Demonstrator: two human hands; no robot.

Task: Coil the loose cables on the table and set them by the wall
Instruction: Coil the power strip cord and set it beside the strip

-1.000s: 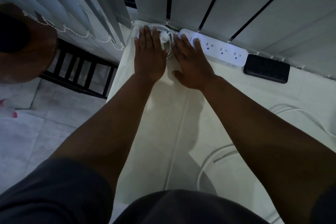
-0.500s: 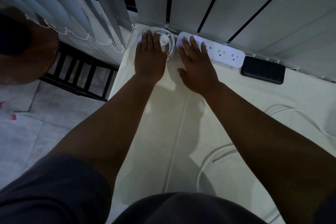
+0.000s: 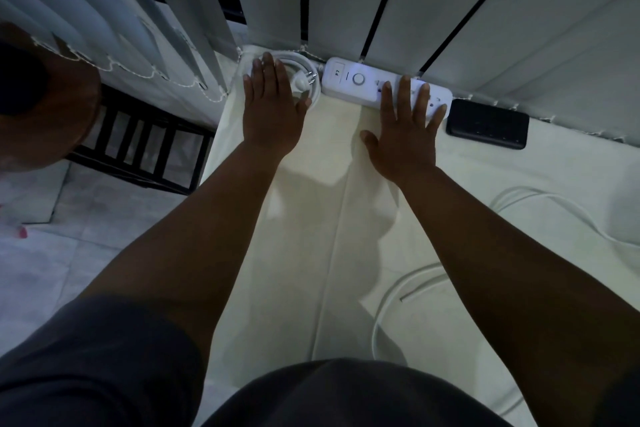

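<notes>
Brown and rounded, a blurred object [image 3: 41, 100] fills the far left edge, with a black slatted rack [image 3: 138, 146] beside it on the pale floor. On the cream cloth-covered table [image 3: 311, 218], a coiled white cable [image 3: 301, 61] with its plug lies in the back corner against the grey vertical blinds [image 3: 433, 10]. The left hand [image 3: 273, 107] lies flat on the coil, fingers straight. Just right of the coil is a white power strip [image 3: 356, 80]; the right hand [image 3: 405, 135] rests open on its right end, fingers spread. A black rectangular device [image 3: 488, 128] lies beyond. A loose white cable [image 3: 398, 295] curves near the table's front.
</notes>
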